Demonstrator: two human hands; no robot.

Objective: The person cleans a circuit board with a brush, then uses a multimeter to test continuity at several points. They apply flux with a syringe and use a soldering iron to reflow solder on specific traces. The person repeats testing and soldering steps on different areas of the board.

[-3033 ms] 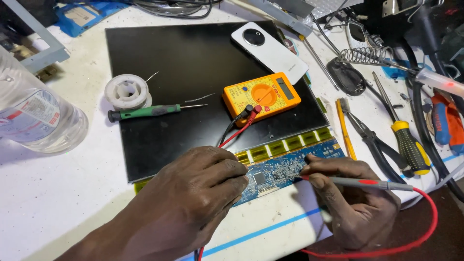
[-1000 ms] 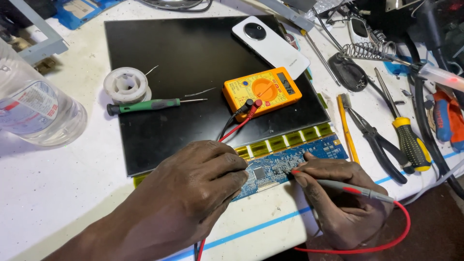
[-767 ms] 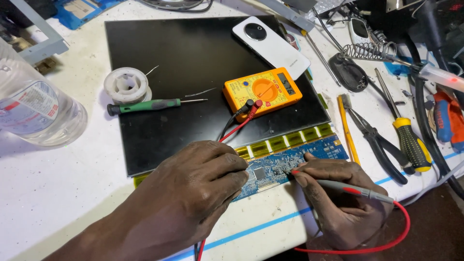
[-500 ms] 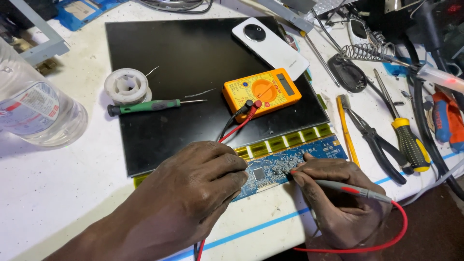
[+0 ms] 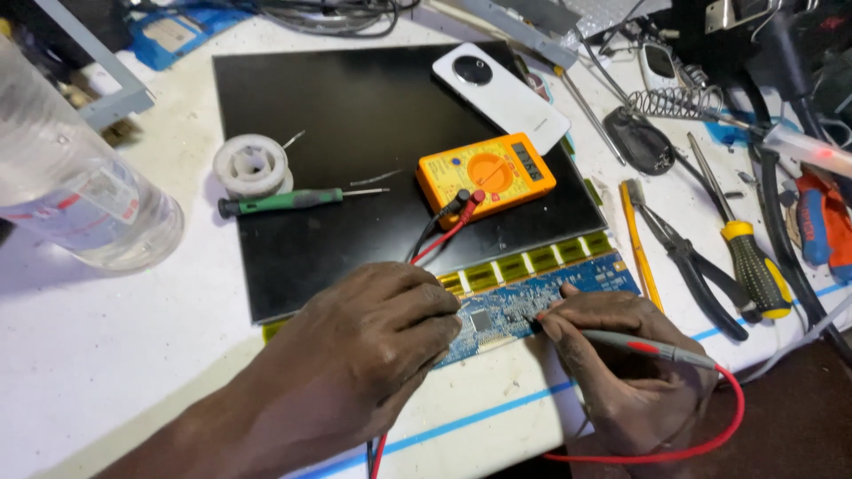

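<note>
A white counter (image 5: 106, 355) carried a black panel (image 5: 373, 151), its blue board (image 5: 541, 297) at the near edge. A clear bottle (image 5: 71, 191) with a pale, red-marked label lay at the far left. A white phone (image 5: 501, 96) and an orange meter (image 5: 486, 174) rested on the panel, beside a solder spool (image 5: 252, 165) and a green screwdriver (image 5: 284, 200). The left hand (image 5: 373, 341) lay curled on the board; what its fingers held I cannot tell. The right hand (image 5: 626, 364) had its fingers clamped on a red probe (image 5: 648, 346), tip touching the board.
</note>
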